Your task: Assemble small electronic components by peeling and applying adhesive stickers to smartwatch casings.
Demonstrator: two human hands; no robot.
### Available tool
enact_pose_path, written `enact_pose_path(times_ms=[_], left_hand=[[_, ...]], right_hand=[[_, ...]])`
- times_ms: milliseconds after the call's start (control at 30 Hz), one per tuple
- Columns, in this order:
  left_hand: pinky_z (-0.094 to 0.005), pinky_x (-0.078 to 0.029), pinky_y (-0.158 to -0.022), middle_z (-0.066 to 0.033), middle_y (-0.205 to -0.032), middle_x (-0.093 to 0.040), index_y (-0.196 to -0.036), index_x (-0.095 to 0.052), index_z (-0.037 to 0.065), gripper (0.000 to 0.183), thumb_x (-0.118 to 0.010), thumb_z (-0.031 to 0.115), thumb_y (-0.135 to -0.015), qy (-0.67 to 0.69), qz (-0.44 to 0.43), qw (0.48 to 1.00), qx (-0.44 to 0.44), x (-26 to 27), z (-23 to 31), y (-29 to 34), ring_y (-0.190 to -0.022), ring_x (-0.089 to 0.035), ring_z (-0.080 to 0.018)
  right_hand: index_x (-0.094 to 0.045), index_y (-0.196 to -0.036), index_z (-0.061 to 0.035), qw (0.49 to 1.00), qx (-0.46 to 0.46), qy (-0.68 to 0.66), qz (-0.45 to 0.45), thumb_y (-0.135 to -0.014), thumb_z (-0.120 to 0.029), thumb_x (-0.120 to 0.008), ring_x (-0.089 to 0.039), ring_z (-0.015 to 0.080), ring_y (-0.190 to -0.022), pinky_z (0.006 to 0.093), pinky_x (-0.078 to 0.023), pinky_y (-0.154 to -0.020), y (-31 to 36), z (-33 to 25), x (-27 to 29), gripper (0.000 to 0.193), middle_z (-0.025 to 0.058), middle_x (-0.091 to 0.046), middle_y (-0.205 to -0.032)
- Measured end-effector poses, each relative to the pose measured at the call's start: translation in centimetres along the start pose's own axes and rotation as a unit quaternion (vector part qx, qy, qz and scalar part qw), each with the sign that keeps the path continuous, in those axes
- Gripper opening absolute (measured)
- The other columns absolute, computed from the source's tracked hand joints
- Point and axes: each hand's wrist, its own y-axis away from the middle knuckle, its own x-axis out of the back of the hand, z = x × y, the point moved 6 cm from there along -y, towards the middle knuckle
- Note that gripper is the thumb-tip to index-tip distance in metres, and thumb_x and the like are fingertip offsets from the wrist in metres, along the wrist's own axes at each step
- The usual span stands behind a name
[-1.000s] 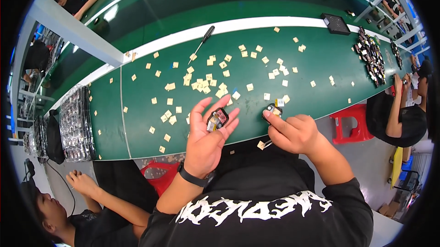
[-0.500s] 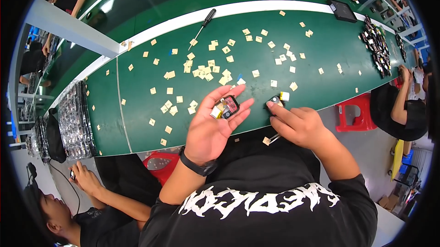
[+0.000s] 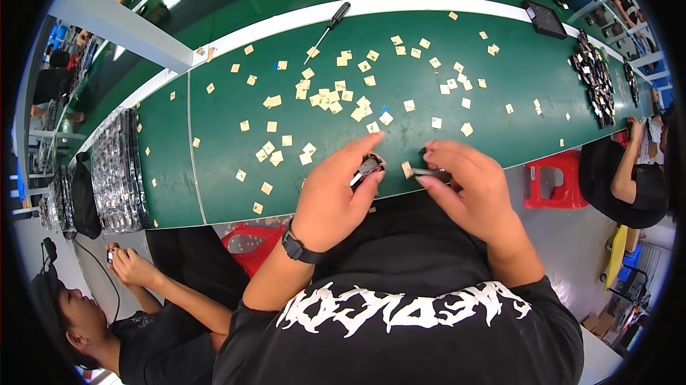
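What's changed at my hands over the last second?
The left hand has turned from palm-up to curl around its small device, now tilted. The right hand has brought its tweezers, a tan square at the tip, up over the table. Its own device is mostly hidden. The screwdriver and scattered squares stayed put.

The workbench (image 3: 168,185) stretches from left to right before the person. Blister trays (image 3: 116,170) are stacked at its left end; a heap of small devices (image 3: 594,81) lies at its right, with a shallow tray (image 3: 545,20) behind it on the far edge. Square pads (image 3: 334,96) lie scattered between, densest near the middle — a screwdriver (image 3: 329,28) lies behind that cluster. At the near edge, a device (image 3: 369,168) sits in the left hand (image 3: 332,195); to its right, tweezers (image 3: 426,171) lie in the right hand (image 3: 475,181), one pad (image 3: 407,170) at their tip — between the hands.
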Motion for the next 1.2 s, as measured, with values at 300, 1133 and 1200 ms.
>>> enact_pose_path(times_ms=[300, 1133, 1200], left_hand=[[-0.0300, -0.053, -0.094, -0.0116, -0.116, -0.063, -0.130, -0.051, -0.006, 0.036, -0.060, -0.006, -0.096, 0.265, 0.032, 0.956, 0.123, -0.7, -2.2, 0.1, -0.109, -0.066, -0.0176], [-0.0383, -0.051, -0.075, -0.0187, -0.096, -0.070, -0.140, -0.049, -0.002, 0.046, -0.054, 0.002, -0.094, 0.050, 0.019, 0.999, 0.008, 0.2, -1.2, -0.3, -0.083, -0.067, -0.0339], [-0.0288, -0.051, -0.083, -0.0086, -0.098, -0.070, -0.141, -0.052, -0.003, 0.046, -0.056, 0.000, -0.095, 0.099, 0.000, 0.993, 0.059, 0.2, -1.8, -0.2, -0.090, -0.067, -0.0151]], right_hand=[[-0.069, -0.093, -0.0006, 0.994, -0.095, -0.051, 0.019, -0.084, -0.007, -0.078, -0.067, 0.0255, -0.067, 0.0337, -0.051, -0.055, 0.0, 0.4, 0.0, 0.014, 0.0129, -0.070, -0.088], [-0.064, -0.097, -0.0027, 0.973, 0.072, 0.212, -0.053, -0.073, -0.007, -0.067, -0.059, 0.0204, -0.067, 0.0325, -0.049, -0.058, -0.5, -1.8, -5.0, 0.025, 0.0047, -0.053, -0.074], [-0.066, -0.098, -0.0034, 0.980, 0.056, 0.182, -0.051, -0.076, -0.006, -0.070, -0.061, 0.0219, -0.068, 0.0334, -0.050, -0.058, -0.7, -1.7, -4.9, 0.022, 0.0051, -0.057, -0.075]])
